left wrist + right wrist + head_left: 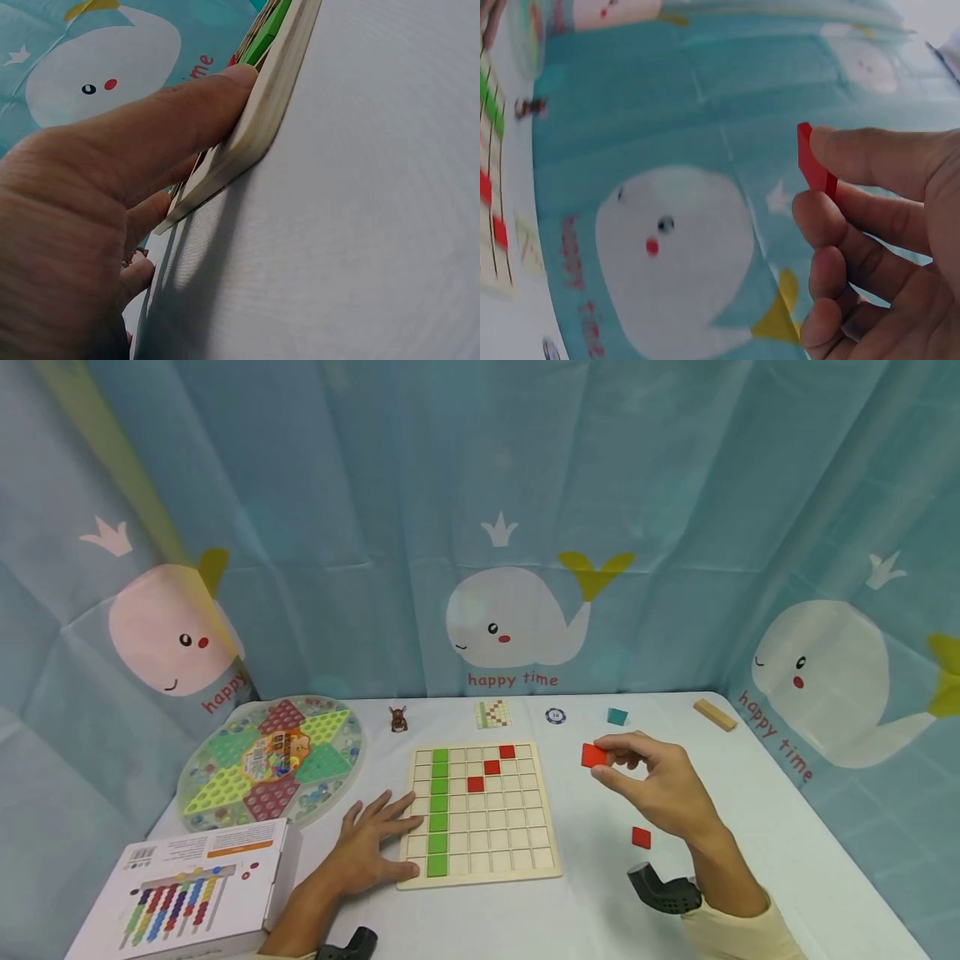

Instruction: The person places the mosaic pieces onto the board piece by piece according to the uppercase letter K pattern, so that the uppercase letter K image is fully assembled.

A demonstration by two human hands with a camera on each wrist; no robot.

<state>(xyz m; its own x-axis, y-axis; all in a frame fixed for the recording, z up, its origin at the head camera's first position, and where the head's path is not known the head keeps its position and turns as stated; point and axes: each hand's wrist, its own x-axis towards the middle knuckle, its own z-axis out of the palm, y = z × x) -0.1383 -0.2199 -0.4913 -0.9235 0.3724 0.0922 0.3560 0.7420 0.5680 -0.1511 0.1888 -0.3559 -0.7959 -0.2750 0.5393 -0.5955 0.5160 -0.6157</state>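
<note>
A wooden grid board (498,841) lies in the middle of the white table. One of its columns holds green square tiles (438,822), and three red tiles (492,767) form a diagonal near its far right corner. My left hand (365,843) rests on the board's left edge with spread fingers, the thumb lying on the near left corner. To the right of the board, my right hand (660,781) pinches a red square tile (815,161) between thumb and fingers, raised above the table. Another red tile (641,837) lies on the table below that hand.
Along the back sit a small brown animal figure (398,719), a pattern card (492,714), a poker chip (555,716), a teal piece (617,717) and a wooden block (715,715). On the left are a round Chinese checkers board (225,747) and a white box (202,852).
</note>
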